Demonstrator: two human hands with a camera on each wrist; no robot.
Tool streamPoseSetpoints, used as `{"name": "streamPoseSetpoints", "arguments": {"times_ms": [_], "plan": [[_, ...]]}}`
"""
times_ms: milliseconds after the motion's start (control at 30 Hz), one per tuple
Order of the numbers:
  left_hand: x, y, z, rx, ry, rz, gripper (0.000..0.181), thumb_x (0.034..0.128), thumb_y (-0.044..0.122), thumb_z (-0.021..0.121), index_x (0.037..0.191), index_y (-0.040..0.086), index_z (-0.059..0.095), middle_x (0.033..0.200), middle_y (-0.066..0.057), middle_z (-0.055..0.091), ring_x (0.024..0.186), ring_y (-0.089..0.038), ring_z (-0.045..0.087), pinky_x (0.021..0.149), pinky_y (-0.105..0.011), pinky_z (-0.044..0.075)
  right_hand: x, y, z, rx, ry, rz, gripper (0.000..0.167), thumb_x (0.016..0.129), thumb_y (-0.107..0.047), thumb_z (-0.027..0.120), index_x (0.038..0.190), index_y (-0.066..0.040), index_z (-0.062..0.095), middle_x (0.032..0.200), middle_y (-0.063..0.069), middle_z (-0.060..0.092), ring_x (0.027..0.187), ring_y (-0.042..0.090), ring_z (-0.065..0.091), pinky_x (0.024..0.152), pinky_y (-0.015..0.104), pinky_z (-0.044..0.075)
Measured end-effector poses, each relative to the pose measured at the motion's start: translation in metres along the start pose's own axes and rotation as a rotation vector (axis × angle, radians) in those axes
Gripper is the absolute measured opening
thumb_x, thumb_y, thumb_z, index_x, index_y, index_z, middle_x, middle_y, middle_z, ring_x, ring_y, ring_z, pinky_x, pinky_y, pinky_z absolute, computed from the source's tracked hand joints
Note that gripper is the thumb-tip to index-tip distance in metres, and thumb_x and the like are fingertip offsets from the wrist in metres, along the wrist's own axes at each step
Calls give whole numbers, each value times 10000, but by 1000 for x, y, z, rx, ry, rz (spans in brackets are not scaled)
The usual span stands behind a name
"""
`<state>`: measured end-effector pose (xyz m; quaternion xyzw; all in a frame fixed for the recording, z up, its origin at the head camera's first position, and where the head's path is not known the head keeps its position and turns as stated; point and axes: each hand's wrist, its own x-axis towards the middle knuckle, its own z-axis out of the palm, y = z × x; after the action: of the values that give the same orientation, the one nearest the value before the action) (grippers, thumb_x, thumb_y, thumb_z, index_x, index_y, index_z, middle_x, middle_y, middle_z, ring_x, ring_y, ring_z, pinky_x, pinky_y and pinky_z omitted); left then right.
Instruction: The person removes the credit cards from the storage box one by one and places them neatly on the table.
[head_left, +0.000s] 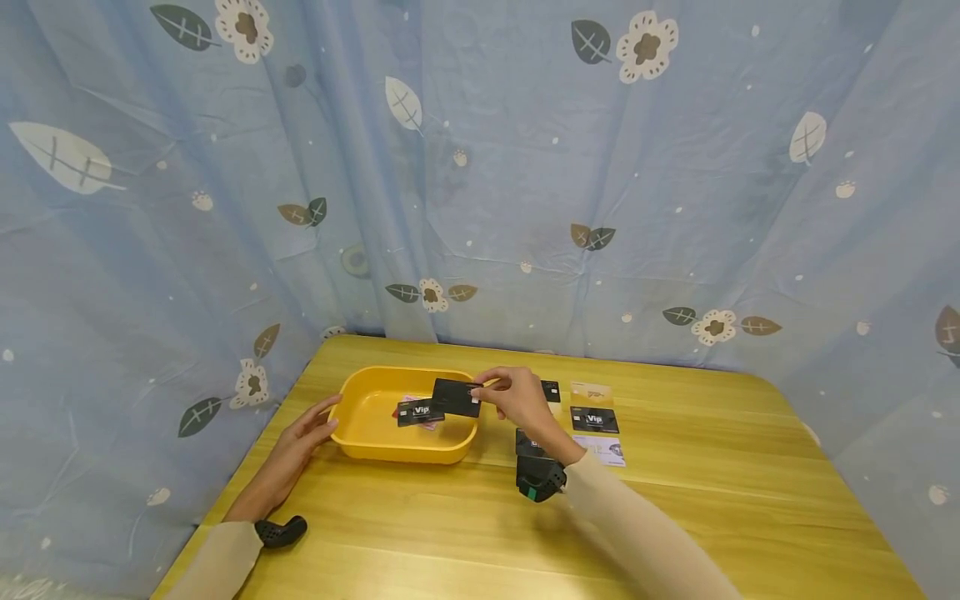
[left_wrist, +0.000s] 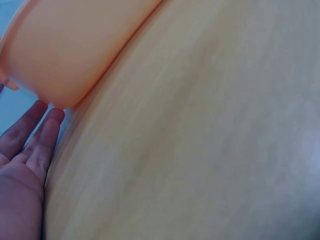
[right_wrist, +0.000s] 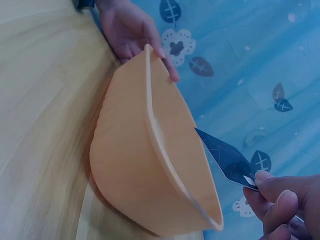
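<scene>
Over the right side of a yellow plastic basin [head_left: 441,454], my right hand [head_left: 519,402] pinches a black card [head_left: 450,397] between thumb and fingers. The right wrist view shows that card [right_wrist: 227,157] edge-on, tilted near the basin's rim. My left hand [head_left: 298,450] rests against the basin's left end with its fingers fairly straight. In the left wrist view, fingertips [left_wrist: 56,114] touch the lower outside of the basin [left_wrist: 75,45]. Inside the basin lies a black Vip card [head_left: 412,412] on reddish and pink cards, which it partly covers.
Right of the basin, on the wooden table [head_left: 705,492], lie a gold card [head_left: 591,393], another black Vip card [head_left: 595,420] and a pale card [head_left: 598,450]. More dark cards [head_left: 551,390] are partly hidden by my right hand. A patterned blue curtain [head_left: 525,183] surrounds the table.
</scene>
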<state>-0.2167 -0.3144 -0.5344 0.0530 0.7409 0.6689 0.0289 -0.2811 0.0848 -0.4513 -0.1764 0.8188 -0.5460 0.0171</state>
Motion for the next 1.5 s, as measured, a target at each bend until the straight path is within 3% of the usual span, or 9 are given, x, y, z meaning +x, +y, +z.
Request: {"name": "streamPoseSetpoints", "arguments": {"times_ms": [200,300,400,633,733,1000,1233,1367,1500], "plan": [[1,0,0,-2,-3,0,620,1078,375,552,1627,189,332,1708,-100,155,1549,-348,141,987,-129,409,-9,4,-13,-16,4,-1,148,933,-267,791,1067,-205,784,880,9,780,528,460,534,435,339,426],[2,1,0,-4,-2,2,622,1077,376,553,1628,191,330,1708,-103,152,1549,-348,145,986,-128,410,-15,6,-21,-17,12,7,145,932,-255,793,1067,-202,787,866,4,775,536,476,525,467,392,484],[4,1,1,-7,-2,6,620,1079,372,551,1629,189,329,1705,-108,161,1542,-347,167,989,-137,418,-22,8,-31,-17,25,22,152,927,-238,797,1070,-187,790,876,23,773,495,382,516,490,443,501],[4,1,0,-9,-3,14,616,1084,365,543,1631,184,324,1703,-107,173,1532,-351,183,991,-144,424,-37,19,-53,-45,59,57,168,933,-244,789,1085,-172,784,871,-4,766,441,232,475,464,412,469],[4,1,0,-7,-8,18,617,1084,367,542,1632,186,321,1703,-104,174,1530,-348,189,997,-151,425,-44,24,-60,-60,72,78,177,937,-247,785,1094,-165,779,859,-7,761,448,209,484,486,430,478],[3,-1,0,4,-10,12,609,1087,369,534,1631,192,325,1698,-106,187,1482,-213,288,993,-162,438,-60,37,-82,-31,101,116,199,935,-243,785,1117,-163,777,843,60,752,481,279,486,476,321,424],[3,1,0,3,-5,10,611,1085,372,538,1631,200,324,1701,-99,178,1507,-274,245,991,-161,435,-74,45,-96,-12,134,143,179,950,-224,767,1117,-159,779,745,68,693,468,171,444,451,290,372],[0,1,-1,3,-4,-8,610,1083,377,541,1632,226,322,1702,-78,171,1474,-178,296,992,-154,433,-82,51,-102,-14,146,176,185,960,-198,754,1131,-129,774,787,61,702,482,166,434,454,283,361],[-1,2,-1,6,-11,-9,611,1084,377,539,1635,233,316,1706,-71,162,1496,-208,273,995,-146,423,-91,59,-107,-23,160,222,207,962,-200,752,1150,-113,767,852,98,720,500,164,437,469,288,373]]}}
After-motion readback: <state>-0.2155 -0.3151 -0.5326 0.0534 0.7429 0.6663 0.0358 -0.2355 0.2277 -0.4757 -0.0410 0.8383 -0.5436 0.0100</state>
